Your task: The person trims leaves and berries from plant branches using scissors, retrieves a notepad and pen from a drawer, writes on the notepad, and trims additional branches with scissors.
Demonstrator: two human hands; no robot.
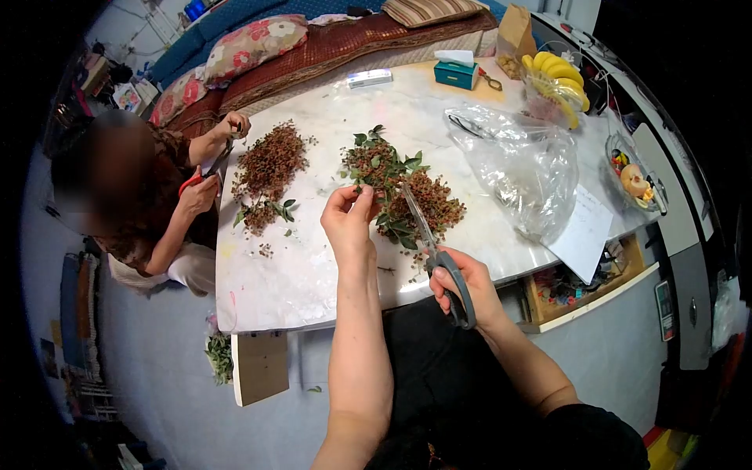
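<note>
My right hand [468, 291] is wrapped round the dark grey handles of a pair of scissors [421, 218]. Their blades are slightly parted and point up and away, beside a heap of small brown berries [431, 200]. My left hand [350, 219] pinches a leafy sprig at the near side of the heap; the gripped part is mostly hidden by my fingers. Green leaves [401, 167] stick out among the berry clusters. Across the table's left corner, a second heap of brown berries [270, 160] lies before a co-worker, whose hands hold red-handled scissors [192, 182] and a small piece.
On the marble-patterned table [305, 301] lie a clear plastic bag [517, 172], white paper [583, 231], a green tissue box [457, 74] and a bowl of bananas [558, 82]. An open drawer [595, 286] juts out at the right, another [261, 368] at the left.
</note>
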